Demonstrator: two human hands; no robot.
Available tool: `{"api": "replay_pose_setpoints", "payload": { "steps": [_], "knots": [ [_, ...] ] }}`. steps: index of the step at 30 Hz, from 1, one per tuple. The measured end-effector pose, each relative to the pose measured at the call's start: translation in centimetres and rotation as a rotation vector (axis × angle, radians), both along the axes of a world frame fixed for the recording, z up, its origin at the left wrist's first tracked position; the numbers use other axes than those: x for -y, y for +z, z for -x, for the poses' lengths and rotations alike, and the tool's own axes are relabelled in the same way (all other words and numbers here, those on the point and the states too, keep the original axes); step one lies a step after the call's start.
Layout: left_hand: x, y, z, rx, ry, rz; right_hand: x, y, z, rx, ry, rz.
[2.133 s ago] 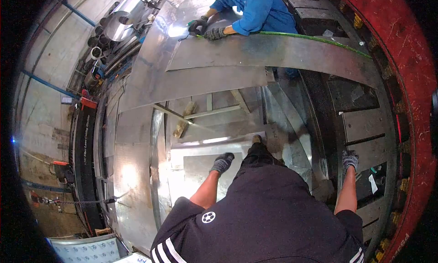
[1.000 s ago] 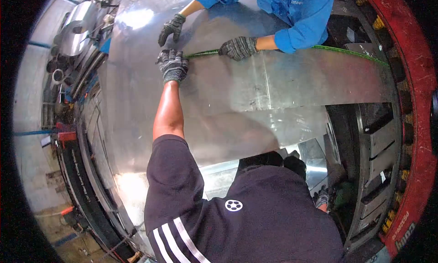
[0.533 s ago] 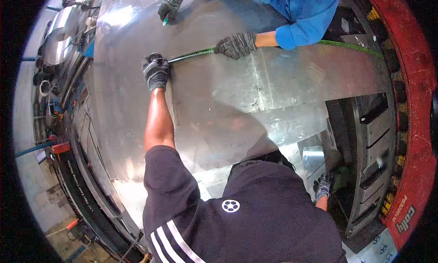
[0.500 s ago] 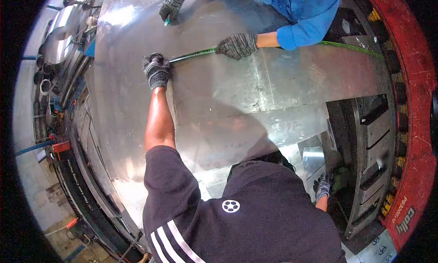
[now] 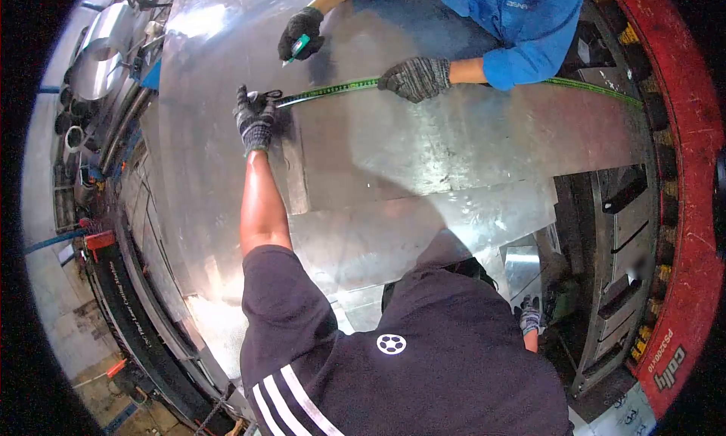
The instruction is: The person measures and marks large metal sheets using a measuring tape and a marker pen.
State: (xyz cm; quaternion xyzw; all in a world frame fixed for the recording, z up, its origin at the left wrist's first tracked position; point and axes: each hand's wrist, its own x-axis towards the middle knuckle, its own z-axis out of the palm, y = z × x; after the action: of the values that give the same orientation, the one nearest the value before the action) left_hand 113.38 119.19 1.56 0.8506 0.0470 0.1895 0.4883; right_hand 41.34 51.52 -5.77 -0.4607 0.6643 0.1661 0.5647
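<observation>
Floor: bare, stained concrete (image 5: 57, 300) along the left edge, with an orange-tipped item lying low on it.
Left side: a long black machine bed (image 5: 128, 307) with white lettering runs beside the metal; a red block (image 5: 98, 239) sits at its upper end.
Upper left: a shiny coil of sheet metal (image 5: 102, 46) and a stack of round tubes (image 5: 72, 137), their open ends showing.
Right side: a heavy red curved frame (image 5: 681, 194) with white lettering and a row of yellow fittings along its inner edge.
Beside it: grey steel slats (image 5: 624, 239) with dark gaps between them.
Light: bright glare from overhead on the upper left metal surfaces.
</observation>
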Motion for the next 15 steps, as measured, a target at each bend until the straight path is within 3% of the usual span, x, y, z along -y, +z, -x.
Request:
{"api": "replay_pose_setpoints", "payload": {
  "steps": [2,3,7,12,14,15],
  "knots": [
    [-2.4,-2.7,1.0,0.07,0.093,0.0,-0.7,1.5,-1.8,-0.05,0.032,0.049],
    [-0.7,-0.6,2.9,0.097,0.112,0.054,-0.6,1.6,-2.2,-0.073,0.051,0.074],
    [0.1,0.0,3.8,0.077,0.241,0.108,0.2,2.3,-3.6,-0.165,0.139,0.173],
    [-0.5,-0.2,3.7,0.081,0.266,0.017,0.3,2.5,-5.7,-0.357,0.324,0.385],
    [-1.7,-1.8,2.4,0.089,0.212,0.053,1.1,3.1,-7.3,-0.531,1.876,0.575],
    [-1.4,-1.8,2.7,0.09,0.238,0.086,2.5,1.9,-6.3,-0.536,1.881,0.573]
  ]
}}
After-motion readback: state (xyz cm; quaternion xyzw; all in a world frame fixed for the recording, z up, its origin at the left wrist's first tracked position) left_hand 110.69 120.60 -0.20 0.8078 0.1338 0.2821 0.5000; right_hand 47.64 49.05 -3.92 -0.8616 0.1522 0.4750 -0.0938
